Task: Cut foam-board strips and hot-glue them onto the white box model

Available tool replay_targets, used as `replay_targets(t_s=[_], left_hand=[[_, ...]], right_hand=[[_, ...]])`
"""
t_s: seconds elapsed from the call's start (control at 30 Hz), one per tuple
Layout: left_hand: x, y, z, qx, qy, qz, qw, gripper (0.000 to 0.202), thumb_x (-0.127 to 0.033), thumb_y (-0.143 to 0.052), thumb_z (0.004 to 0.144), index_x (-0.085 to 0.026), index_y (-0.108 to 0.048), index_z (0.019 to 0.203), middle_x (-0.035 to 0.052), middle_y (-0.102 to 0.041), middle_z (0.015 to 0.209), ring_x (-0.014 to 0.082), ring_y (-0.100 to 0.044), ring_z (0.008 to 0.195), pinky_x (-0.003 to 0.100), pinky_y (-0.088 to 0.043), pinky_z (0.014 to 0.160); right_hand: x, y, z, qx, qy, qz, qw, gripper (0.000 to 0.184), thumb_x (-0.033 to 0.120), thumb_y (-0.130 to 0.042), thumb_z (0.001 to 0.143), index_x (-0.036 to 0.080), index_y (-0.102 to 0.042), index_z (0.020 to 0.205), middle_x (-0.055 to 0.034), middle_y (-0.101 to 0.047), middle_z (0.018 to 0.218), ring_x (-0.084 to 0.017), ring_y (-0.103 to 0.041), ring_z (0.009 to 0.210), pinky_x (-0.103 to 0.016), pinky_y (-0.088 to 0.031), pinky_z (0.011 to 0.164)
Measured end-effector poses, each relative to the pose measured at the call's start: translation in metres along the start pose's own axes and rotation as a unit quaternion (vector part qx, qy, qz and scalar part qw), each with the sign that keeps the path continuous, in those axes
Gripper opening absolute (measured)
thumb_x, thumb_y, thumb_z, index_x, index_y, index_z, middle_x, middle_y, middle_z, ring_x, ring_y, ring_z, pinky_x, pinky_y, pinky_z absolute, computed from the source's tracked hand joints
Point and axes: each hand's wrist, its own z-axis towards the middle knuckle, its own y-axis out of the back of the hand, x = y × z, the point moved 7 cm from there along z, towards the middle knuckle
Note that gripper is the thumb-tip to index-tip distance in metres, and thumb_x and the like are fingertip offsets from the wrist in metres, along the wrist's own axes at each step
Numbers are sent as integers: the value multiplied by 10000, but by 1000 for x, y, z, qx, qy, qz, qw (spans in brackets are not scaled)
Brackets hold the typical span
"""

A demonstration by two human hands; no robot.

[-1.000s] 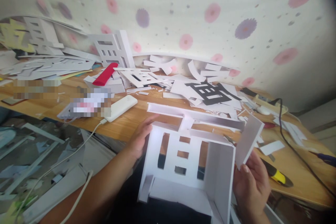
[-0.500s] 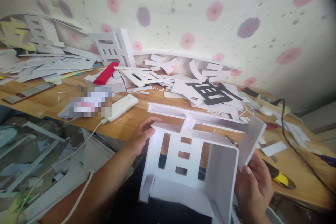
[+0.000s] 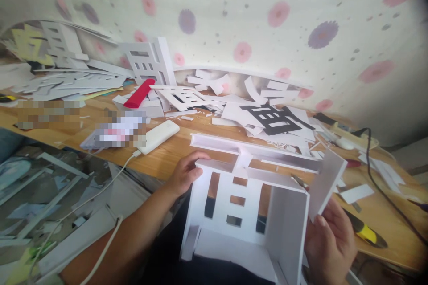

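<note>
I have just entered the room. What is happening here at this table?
A person's left hand grips the upper-left corner of a white hollow structure with rectangular openings. The right hand holds a flat white panel at its right side; whether the two touch, I cannot tell. On the wooden table beyond lie white scraps, a black cut-out and a white power bank; a black-and-yellow tool is near the right hand.

A white panel point(image 3: 327, 182) tilts beside a slotted frame point(image 3: 252, 205).
</note>
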Motion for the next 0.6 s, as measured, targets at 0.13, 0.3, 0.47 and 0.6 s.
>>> replay_targets(t_s=[0.13, 0.3, 0.47, 0.6], left_hand=[[3, -2, -3, -8, -4, 13, 1000, 392, -530, -608, 766, -188, -698, 935, 58, -697, 909, 262, -633, 847, 338, -460, 763], [7, -6, -6, -20, 9, 14, 1000, 422, -538, -562, 803, -184, -682, 999, 77, -695, 1005, 276, -631, 919, 344, -458, 788], [9, -6, -6, -18, 15, 11, 1000, 439, -556, -551, 812, -194, -668, 1030, 72, -679, 999, 260, -620, 876, 340, -456, 766], [10, -6, -6, -13, 16, 9, 1000, 449, -578, -550, 810, -192, -664, 1010, 60, -671, 950, 244, -604, 824, 330, -448, 730]], right_hand=[[0, 0, 0, -18, -15, 8, 1000, 520, 363, -742, 787, 182, -635, 1263, -142, -651, 1179, -328, -614, 1106, -599, -372, 1067], [4, -2, 0, -17, -8, -8, 1000, 547, 387, -737, 774, 190, -632, 1274, -130, -658, 1154, -320, -617, 1086, -612, -363, 1067], [2, 2, 0, -17, -17, -23, 999, 537, 404, -746, 770, 189, -645, 1252, -110, -665, 1148, -268, -634, 1041, -472, -447, 1015], [1, 2, 0, -11, -23, -21, 999, 569, 407, -734, 782, 168, -615, 1284, -114, -656, 1187, -253, -629, 1053, -433, -466, 992]])
